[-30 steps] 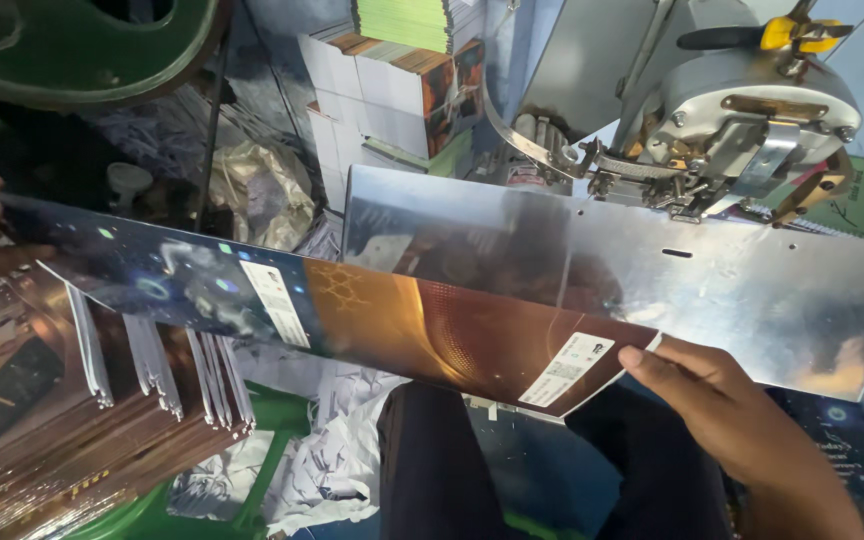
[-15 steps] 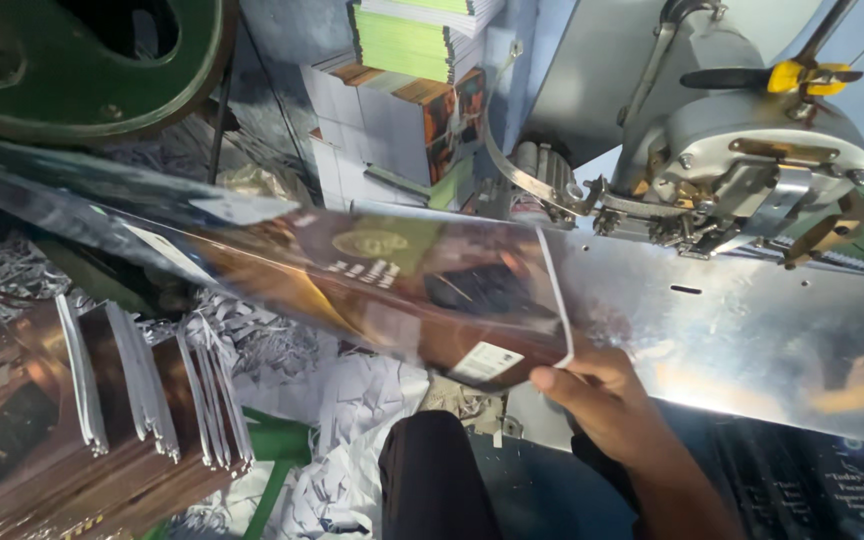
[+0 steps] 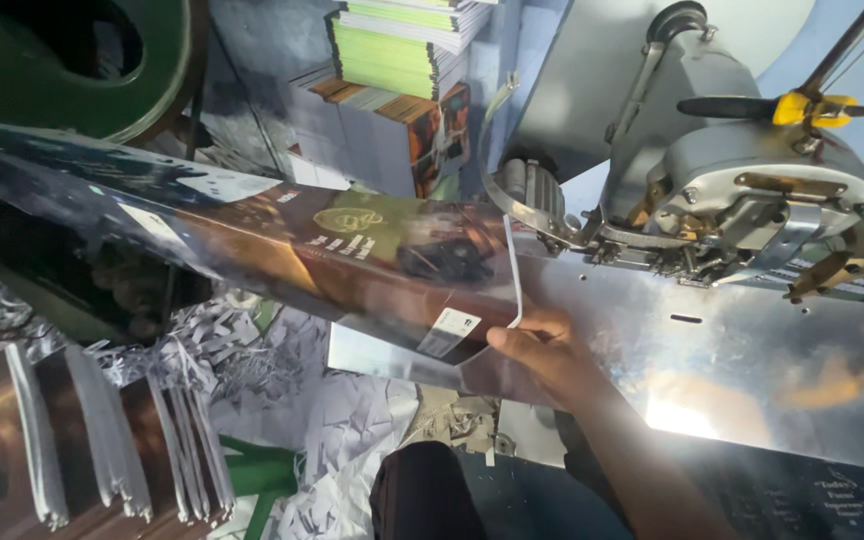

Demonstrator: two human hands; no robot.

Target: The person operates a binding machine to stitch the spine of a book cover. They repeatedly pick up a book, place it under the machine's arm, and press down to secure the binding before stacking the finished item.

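We note the right hand [image 3: 542, 350] pinching the glossy cover [image 3: 372, 250] at the metal plate [image 3: 752, 370] — not yet under the stitcher head [image 3: 752, 190]; left hand unseen.

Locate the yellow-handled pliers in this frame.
In the head view, the yellow-handled pliers lie at upper right, on top of the grey stitching machine, above the shiny metal plate.

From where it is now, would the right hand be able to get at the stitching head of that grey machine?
Probably yes. The right hand grips the printed cover on the shiny metal table, and nothing stands between it and the machine head just above.
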